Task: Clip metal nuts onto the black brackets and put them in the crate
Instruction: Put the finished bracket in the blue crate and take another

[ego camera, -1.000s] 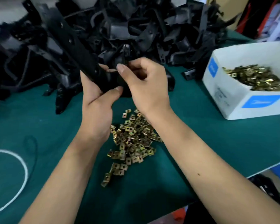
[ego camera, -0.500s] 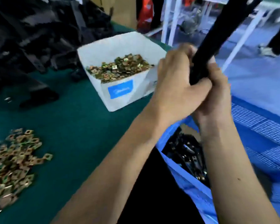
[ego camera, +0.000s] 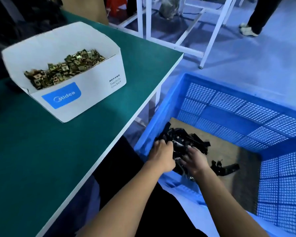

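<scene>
My two hands reach down into the blue crate beside the table. My left hand has its fingers curled over a black bracket on the pile of black brackets at the crate's bottom. My right hand sits just to the right of it over the same pile, fingers spread and blurred, gripping nothing I can make out. A loose black bracket lies apart to the right on the brown liner. Brass-coloured metal nuts fill a white box on the table.
The green table runs along the left, its edge right beside the crate. White table legs stand on the blue floor behind. A person's legs and shoe are at the top right. Dark brackets lie at the far left.
Both hands have dropped from chest height, where they gripped a long black bracket upright, down into the crate. My view has tilted down towards the crate.
</scene>
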Demonstrator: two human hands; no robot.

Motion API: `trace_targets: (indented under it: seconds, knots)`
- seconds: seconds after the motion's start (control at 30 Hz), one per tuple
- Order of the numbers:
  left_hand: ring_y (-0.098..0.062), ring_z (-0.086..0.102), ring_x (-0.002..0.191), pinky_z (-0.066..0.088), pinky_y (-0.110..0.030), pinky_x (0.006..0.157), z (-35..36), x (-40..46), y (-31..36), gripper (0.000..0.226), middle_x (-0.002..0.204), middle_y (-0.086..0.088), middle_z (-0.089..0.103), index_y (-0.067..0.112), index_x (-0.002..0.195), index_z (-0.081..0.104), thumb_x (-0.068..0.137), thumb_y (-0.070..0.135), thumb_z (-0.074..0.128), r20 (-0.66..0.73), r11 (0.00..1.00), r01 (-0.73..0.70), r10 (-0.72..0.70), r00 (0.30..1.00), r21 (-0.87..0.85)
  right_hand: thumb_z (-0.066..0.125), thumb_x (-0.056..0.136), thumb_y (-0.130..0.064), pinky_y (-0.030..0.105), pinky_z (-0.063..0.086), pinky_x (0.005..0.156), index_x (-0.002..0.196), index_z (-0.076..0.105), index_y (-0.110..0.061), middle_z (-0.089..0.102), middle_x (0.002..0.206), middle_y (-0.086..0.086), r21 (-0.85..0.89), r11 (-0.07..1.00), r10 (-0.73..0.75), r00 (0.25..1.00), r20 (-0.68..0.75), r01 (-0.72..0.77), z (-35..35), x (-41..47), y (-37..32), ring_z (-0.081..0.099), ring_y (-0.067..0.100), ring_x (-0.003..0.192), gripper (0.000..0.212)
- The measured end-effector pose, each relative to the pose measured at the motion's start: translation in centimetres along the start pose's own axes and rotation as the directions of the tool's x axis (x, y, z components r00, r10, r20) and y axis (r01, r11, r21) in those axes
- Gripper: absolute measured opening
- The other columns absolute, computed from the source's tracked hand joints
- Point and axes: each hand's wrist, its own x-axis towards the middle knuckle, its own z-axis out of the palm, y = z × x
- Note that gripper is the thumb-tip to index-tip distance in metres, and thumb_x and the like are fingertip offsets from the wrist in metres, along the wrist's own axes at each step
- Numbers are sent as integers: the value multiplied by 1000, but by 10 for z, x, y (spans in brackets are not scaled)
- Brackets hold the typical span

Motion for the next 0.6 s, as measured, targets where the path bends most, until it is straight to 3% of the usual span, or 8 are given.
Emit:
trace_targets:
  seconds: [0.07,0.13,0.2,0.27,0.33,0.43,0.53,0.6]
  knots:
    - [-40,48,126,48,-48,104,-2,1,-3,36,129,-17,52,10,120,54,88,19,67,-29,1000,11,-12,1000,-8,60,103,-11,37,52,67,128,52,-19,63,102,12,-144,989,-33,997,-65,24,5,5,3,57,24,73,27]
    - [-39,51,123,49,-48,102,-10,1,-2,34,126,-17,55,9,121,57,88,15,64,-75,1000,-6,4,997,-19,61,99,-5,33,46,58,125,57,-12,58,89,14,-233,971,-91,989,-113,62,15,2,0,52,23,65,27]
    - [-36,55,122,48,-48,102,-26,-3,6,34,127,-13,58,11,125,60,91,12,62,-152,995,-66,53,987,-81,60,96,1,36,49,58,121,62,-3,61,82,14,-267,956,-159,979,-127,120,27,-8,-9,57,27,65,25]
    - [-30,60,116,50,-45,96,-52,-11,22,29,122,-6,63,16,119,66,92,9,58,-302,969,-189,134,944,-162,65,93,1,39,56,65,110,69,0,70,82,14,-324,905,-326,939,-114,275,42,-27,-29,68,32,71,18]
    - [-25,64,104,53,-43,88,-86,-25,42,24,110,1,67,19,106,70,90,7,57,-498,919,-353,226,837,-175,69,89,-4,38,57,75,92,73,-6,76,87,12,-440,747,-582,810,-70,498,62,-54,-57,73,26,80,6]
    - [-21,65,90,55,-42,81,-140,-53,58,22,97,2,69,15,95,71,85,2,57,-745,817,-549,254,616,-176,66,89,-7,33,55,75,82,68,-21,73,79,-3,-457,440,-851,522,63,773,100,-114,-102,64,6,71,15]
    - [-19,65,84,54,-41,76,-189,-83,48,21,90,4,69,12,89,70,80,-2,57,-872,761,-617,149,466,-200,62,87,-9,27,53,67,83,69,-24,71,74,-7,-347,256,-910,347,228,902,148,-176,-123,64,5,68,17]
    - [-17,65,83,53,-40,76,-211,-107,30,21,86,3,69,9,86,70,77,-5,56,-923,762,-617,67,379,-197,62,86,-8,23,47,63,82,69,-22,68,71,-10,-315,188,-871,306,385,930,182,-213,-119,60,2,65,16]
